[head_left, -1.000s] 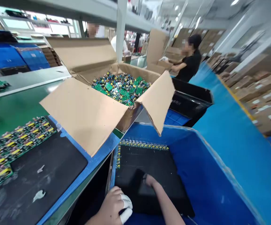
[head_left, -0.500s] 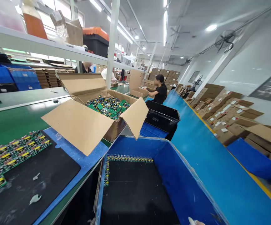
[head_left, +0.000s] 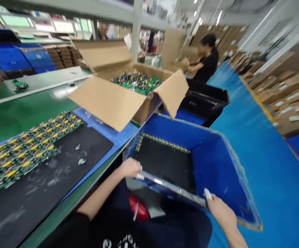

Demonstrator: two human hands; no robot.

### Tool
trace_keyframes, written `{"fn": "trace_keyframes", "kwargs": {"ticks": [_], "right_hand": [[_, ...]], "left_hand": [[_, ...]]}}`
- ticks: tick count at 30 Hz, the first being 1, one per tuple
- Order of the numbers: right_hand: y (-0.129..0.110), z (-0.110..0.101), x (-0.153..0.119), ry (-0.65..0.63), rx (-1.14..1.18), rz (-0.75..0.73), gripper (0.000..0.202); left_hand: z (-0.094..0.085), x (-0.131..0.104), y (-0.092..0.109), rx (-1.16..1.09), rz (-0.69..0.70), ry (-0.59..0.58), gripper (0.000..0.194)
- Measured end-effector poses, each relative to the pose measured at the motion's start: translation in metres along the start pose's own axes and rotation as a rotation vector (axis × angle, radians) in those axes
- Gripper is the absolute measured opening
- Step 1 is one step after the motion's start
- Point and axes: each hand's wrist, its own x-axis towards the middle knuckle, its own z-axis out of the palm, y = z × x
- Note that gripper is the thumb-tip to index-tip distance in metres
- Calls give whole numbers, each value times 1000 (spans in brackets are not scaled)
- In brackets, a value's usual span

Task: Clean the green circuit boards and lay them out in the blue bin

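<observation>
A deep blue plastic bin (head_left: 208,148) stands in front of me beside the workbench. My left hand (head_left: 130,168) is closed over the left part of its near rim. Farther right, my right hand (head_left: 220,208) grips the same rim, with white covers on the fingertips. Inside the bin lies a black sheet (head_left: 165,160), and small circuit boards (head_left: 168,142) with yellow parts line its far and left edges. On the bench, rows of similar circuit boards (head_left: 22,151) rest on a black mat (head_left: 69,165).
An open cardboard box (head_left: 108,100) heaped with loose circuit boards (head_left: 139,82) stands on the bench's far end. Behind the blue bin is a black bin (head_left: 203,98). A person in black (head_left: 207,60) works beyond it. Cartons (head_left: 291,89) line the blue floor's right side.
The view has tilted downward and turned left. Both my hands now show on the bin's near rim; before, only a fingertip of one showed. The boards inside look unchanged.
</observation>
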Motion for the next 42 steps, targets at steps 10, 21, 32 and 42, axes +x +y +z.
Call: {"fn": "trace_keyframes", "kwargs": {"ticks": [10, 21, 32, 42], "right_hand": [[-35, 8, -15, 63, -75, -224, 49], [-51, 5, 13, 132, -215, -177, 28], [-46, 0, 54, 47, -251, -97, 35], [-11, -17, 70, 38, -284, -56, 34]], "left_hand": [[-28, 35, -52, 55, -114, -12, 27], [-40, 61, -72, 39, -145, 41, 28], [-46, 95, -80, 95, -105, 73, 28], [-27, 112, -54, 23, -76, 187, 31]]}}
